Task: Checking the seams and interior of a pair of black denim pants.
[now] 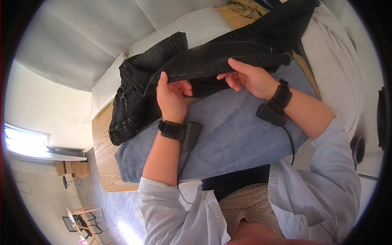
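A pair of black jeans (212, 55) lies crumpled over the far part of the table, its waistband at the left and one leg running to the upper right. Both hands are at the near edge of a raised leg. My left hand (172, 98) pinches this edge, thumb on top and fingers curled behind or under the cloth. To the right, my right hand (255, 79) grips the same edge between thumb and bent fingers. Under the jeans and my wrists a folded blue-grey fleece blanket (228, 139) is spread.
A wooden table (104, 163) shows past the blanket's left side. Light grey cloth (337, 69) hangs at the right, and tan fabric (249, 9) lies at the back. Each wrist wears a black strap device (192, 136) with a cable. A wooden chair (83, 220) stands lower left.
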